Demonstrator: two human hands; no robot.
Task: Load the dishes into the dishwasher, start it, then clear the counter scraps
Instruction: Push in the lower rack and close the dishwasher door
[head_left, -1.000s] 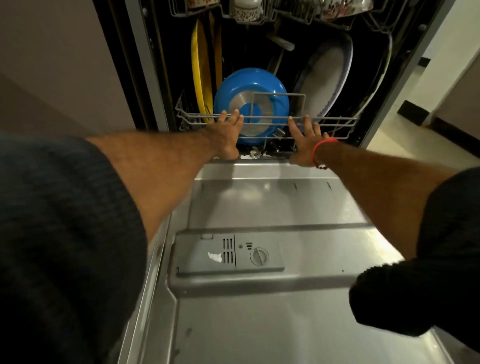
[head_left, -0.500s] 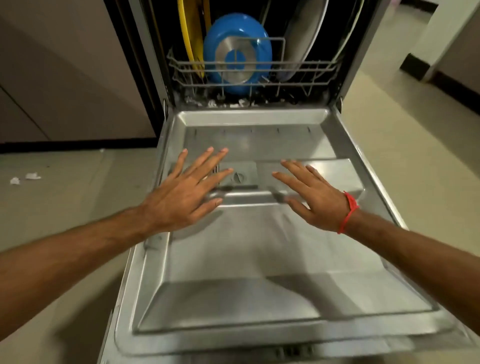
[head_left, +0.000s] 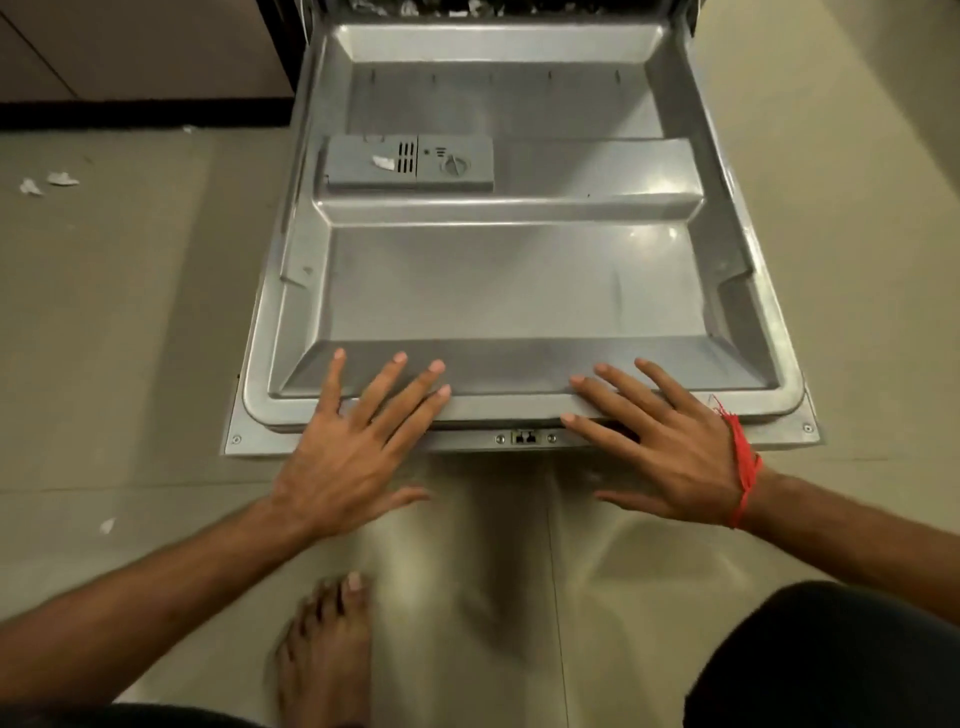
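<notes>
Dishwasher door (head_left: 519, 291) lies fully lowered at 12 o'clock from my feet; both my hands sit at its near edge, ready to lift it shut.

Step in hand, as I judge it: loading appears finished and I am at closing the door ahead of starting the machine; the racks and dishes are out of view, so I cannot confirm the load. My left hand (head_left: 343, 447) is flat and spread, fingers straight, fingertips over the door's front lip at about 7 o'clock of the panel. My right hand (head_left: 670, 457), with a red thread at the wrist, is likewise flat and spread at about 5 o'clock. Neither grips anything; whether the fingers actually touch the lip I cannot tell. The next move calls for hooking under the lip and swinging the door up evenly until the latch (head_left: 524, 438) catches. Detergent dispenser (head_left: 410, 163) sits at 11 o'clock on the panel. Paper scraps (head_left: 49, 183) lie on the floor at 9 o'clock.
</notes>
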